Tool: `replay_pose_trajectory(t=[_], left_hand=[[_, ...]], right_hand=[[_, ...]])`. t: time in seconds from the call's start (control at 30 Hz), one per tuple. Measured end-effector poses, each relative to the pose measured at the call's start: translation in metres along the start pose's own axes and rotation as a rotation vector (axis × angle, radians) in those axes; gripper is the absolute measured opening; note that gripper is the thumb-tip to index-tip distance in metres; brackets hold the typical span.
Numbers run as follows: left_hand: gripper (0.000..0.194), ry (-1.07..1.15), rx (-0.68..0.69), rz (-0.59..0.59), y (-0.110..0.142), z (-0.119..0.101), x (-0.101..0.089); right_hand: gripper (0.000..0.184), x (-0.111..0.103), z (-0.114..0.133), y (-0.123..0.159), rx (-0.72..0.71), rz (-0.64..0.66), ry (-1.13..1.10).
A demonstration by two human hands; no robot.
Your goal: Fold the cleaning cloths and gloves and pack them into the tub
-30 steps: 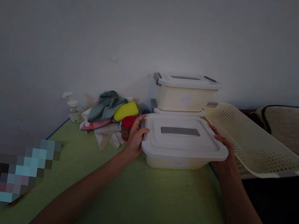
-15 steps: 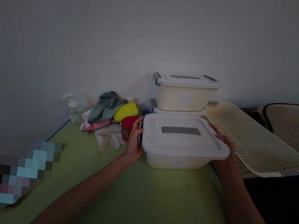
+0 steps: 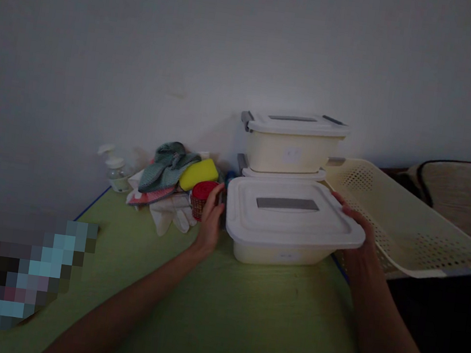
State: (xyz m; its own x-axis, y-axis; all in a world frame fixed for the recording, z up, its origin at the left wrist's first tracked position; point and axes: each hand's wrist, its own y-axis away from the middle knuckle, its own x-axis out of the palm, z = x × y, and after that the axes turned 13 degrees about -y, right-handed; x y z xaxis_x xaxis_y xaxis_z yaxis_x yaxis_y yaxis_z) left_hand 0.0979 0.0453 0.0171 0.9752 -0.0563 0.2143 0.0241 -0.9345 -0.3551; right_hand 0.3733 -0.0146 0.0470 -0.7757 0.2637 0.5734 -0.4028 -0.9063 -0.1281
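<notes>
A cream storage box with a white lid and a grey lid handle is in front of me at the table's right side. My left hand is at its left end, fingers extended beside the side clasp, with a narrow gap to the lid rim. My right hand grips the right end, fingers at the far side of the rim and palm below it; the clasp there is hidden. Close behind my left fingers stands a red-topped woven roll.
Behind are a stacked lidded box and another lid under it. A perforated cream basket lies right. Left are a yellow sponge, grey-green cloth, white glove and pump bottle on the green table.
My left hand has moved slightly left, away from the box's rim. The box has shifted slightly right in view, with my right hand still at its right end.
</notes>
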Motion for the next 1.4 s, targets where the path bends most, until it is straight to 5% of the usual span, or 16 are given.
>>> replay_pose_trajectory(t=[0.23, 0.43, 0.6, 0.83, 1.23, 1.4], left_hand=[[0.046, -0.358, 0.15, 0.137, -0.02, -0.028, -0.003], [0.06, -0.643, 0.036, 0.525, -0.023, -0.06, -0.019], [0.085, -0.876, 0.082, 0.792, -0.019, -0.079, -0.031], [0.124, -0.959, 0.146, 0.88, -0.022, -0.076, -0.034], [0.116, -0.647, 0.155, 0.774, -0.023, -0.07, -0.03], [0.117, -0.688, 0.217, 0.732, -0.019, -0.081, -0.024]], right_hand=[[0.027, 0.001, 0.01, 0.0, -0.133, -0.042, 0.223], [0.023, 0.001, 0.015, 0.008, -0.267, -0.151, 0.333], [0.018, -0.002, 0.017, 0.012, -0.359, -0.206, 0.434], [0.018, -0.005, 0.016, 0.014, -0.378, -0.223, 0.506], [0.017, -0.006, 0.01, 0.017, -0.476, -0.23, 0.455], [0.023, 0.003, 0.011, 0.022, -0.552, -0.215, 0.381]])
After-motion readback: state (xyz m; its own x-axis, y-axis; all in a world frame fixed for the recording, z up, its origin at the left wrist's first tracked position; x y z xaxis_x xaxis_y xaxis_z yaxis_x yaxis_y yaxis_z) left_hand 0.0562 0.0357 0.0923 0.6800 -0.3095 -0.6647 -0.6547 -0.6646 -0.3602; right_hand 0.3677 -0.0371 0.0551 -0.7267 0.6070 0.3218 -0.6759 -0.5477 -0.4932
